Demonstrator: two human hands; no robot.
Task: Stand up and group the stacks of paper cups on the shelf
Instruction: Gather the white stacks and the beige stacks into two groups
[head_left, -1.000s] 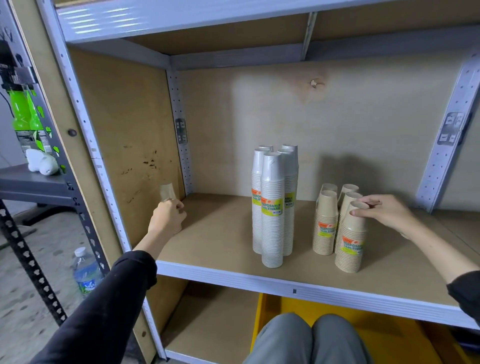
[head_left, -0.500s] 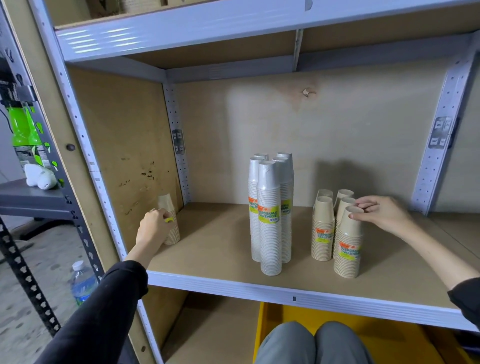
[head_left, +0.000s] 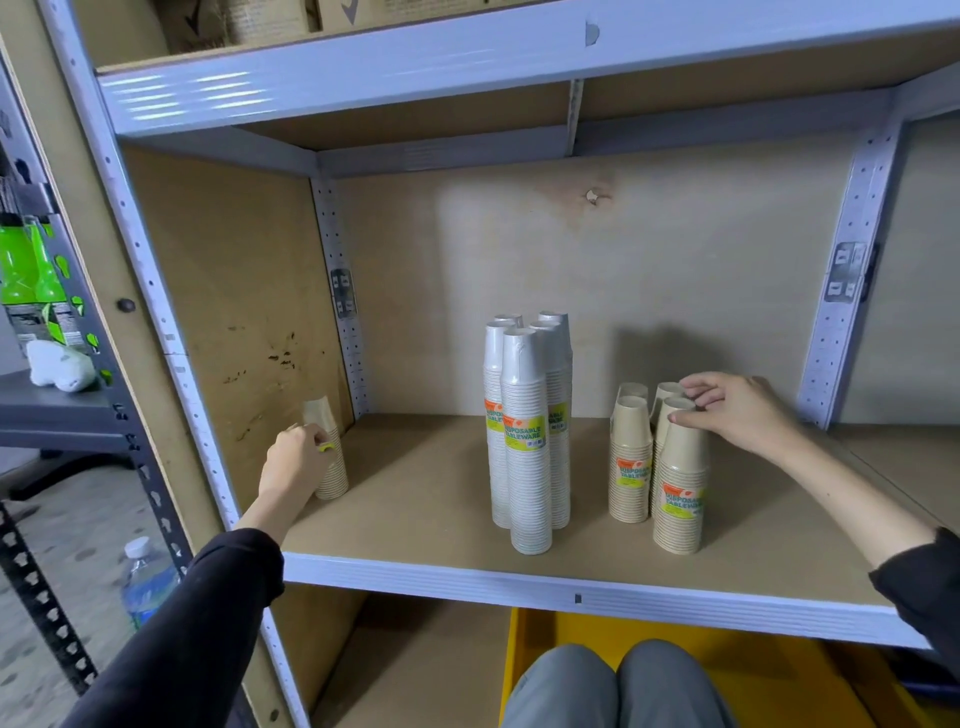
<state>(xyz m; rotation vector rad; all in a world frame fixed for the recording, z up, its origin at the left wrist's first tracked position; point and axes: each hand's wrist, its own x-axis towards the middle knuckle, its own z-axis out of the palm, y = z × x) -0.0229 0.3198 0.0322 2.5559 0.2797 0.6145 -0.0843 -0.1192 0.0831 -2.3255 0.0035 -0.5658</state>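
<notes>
Several tall white cup stacks (head_left: 527, 441) stand upright together in the middle of the shelf board (head_left: 431, 499). To their right stand several short brown cup stacks (head_left: 657, 462), also upright and grouped. My right hand (head_left: 737, 410) rests its fingertips on the tops of the brown stacks. One more short brown cup stack (head_left: 328, 449) stands upright at the far left, by the side wall. My left hand (head_left: 296, 460) is wrapped around it, hiding its near side.
The shelf's side panel (head_left: 234, 312) is right beside my left hand. A white upright post (head_left: 841, 322) stands at the back right. A water bottle (head_left: 148, 579) sits on the floor at left. A yellow bin (head_left: 779, 670) and my knees are below the shelf.
The view has tilted up slightly. My left hand has set its brown stack down upright against the left wall and still holds it. My right hand stays on the brown stacks.
</notes>
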